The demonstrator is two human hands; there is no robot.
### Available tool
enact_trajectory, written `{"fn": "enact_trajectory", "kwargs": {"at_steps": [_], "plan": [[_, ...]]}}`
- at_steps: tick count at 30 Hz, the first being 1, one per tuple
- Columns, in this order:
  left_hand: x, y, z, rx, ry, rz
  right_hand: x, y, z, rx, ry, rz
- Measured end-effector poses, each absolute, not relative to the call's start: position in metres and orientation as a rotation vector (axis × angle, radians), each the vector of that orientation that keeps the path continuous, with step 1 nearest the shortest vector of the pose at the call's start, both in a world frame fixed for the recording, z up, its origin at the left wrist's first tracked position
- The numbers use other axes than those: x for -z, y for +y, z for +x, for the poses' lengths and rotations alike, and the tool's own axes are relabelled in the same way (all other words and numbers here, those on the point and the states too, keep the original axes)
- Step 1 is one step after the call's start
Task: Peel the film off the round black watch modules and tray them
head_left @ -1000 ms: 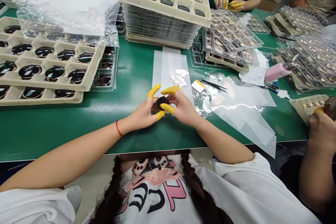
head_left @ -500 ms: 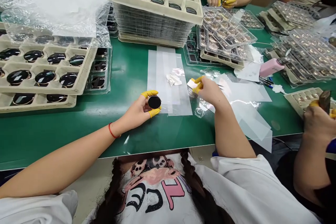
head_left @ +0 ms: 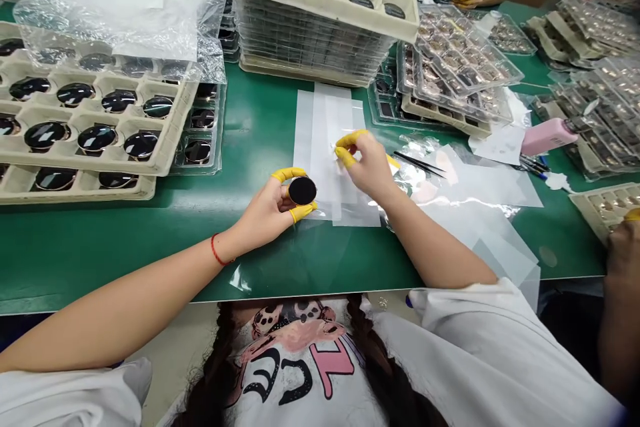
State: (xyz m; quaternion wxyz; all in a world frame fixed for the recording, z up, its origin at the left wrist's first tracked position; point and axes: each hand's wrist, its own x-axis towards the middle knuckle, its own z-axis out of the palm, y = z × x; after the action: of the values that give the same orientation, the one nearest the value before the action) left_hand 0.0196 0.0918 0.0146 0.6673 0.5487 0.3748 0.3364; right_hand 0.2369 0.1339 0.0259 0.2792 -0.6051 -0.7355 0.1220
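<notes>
Disc point(head_left: 303, 191) in left hand point(head_left: 267, 212), round black face toward the camera.

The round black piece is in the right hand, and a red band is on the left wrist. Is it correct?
Not quite: in the head view, the left hand holds the round black piece. The red band is as you say.
</notes>
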Motion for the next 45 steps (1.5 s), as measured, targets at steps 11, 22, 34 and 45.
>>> {"fn": "enact_trajectory", "kwargs": {"at_steps": [11, 22, 34, 45], "plan": [[-0.006, 0.093, 0.016, -0.762, 0.860, 1.380, -0.005, 0.095, 0.190, 0.182, -2.168, -0.923], [-0.013, 0.096, 0.015, -0.852, 0.862, 1.305, -0.009, 0.079, 0.190, 0.217, -2.177, -0.855], [-0.011, 0.093, 0.019, -0.809, 0.871, 1.258, -0.005, 0.107, 0.202, 0.184, -2.105, -1.181], [-0.021, 0.100, 0.015, -0.947, 0.853, 1.178, -0.043, 0.104, 0.237, -0.657, -2.235, -1.319]]}}
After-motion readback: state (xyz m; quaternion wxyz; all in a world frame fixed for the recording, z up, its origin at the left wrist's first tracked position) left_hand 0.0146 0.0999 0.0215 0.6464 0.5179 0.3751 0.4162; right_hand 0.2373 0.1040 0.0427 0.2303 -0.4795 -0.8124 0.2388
